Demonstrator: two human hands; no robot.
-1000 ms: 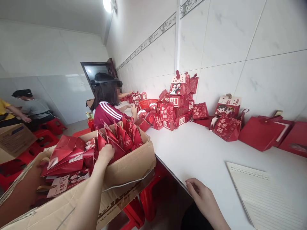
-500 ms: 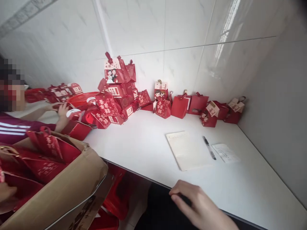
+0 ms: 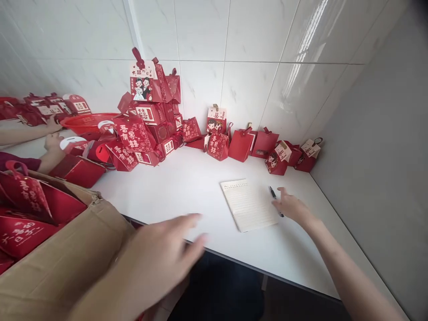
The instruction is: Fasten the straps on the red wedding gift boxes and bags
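Note:
My right hand (image 3: 290,206) is stretched out over the white table (image 3: 187,187) and lies on a black pen (image 3: 273,193) beside a lined notepad (image 3: 249,204); whether its fingers have closed on the pen is unclear. My left hand (image 3: 160,258) hovers near the table's front edge, motion-blurred, fingers extended and holding nothing. At my left a cardboard box (image 3: 63,263) holds several red paper gift bags (image 3: 23,209).
A pile of red gift boxes (image 3: 147,120) stands against the tiled wall, with more red bags (image 3: 247,143) in a row to the right. Another person's hands (image 3: 51,142) work at the far left beside a red basket (image 3: 85,122). A grey wall bounds the right.
The view has swung right. My right hand has gone from the table's front edge to the pen. My left hand has come out of the box and forward over the table edge.

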